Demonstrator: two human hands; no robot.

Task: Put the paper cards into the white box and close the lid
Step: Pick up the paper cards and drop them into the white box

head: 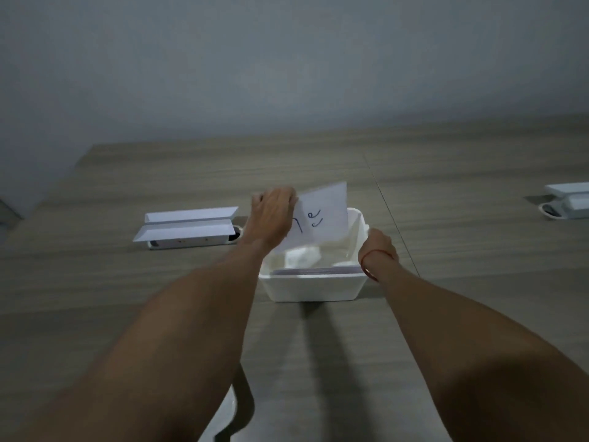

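An open white box (314,287) stands on the wooden table in front of me. My left hand (271,215) grips a white paper card (322,218) with dark handwriting, held tilted above the box's far left corner. Inside the box, against the near wall, lie more paper cards (314,270). My right hand (379,247) rests at the box's right rim, fingers curled toward the edge; a red string circles that wrist. Whether the right hand grips the rim is hidden from me. A white piece at the bottom edge (223,419) may be the lid.
A white table socket unit with raised flaps (188,228) sits left of the box. Another similar unit (567,200) lies at the far right edge. A seam runs across the table (382,193). A grey wall rises behind the table.
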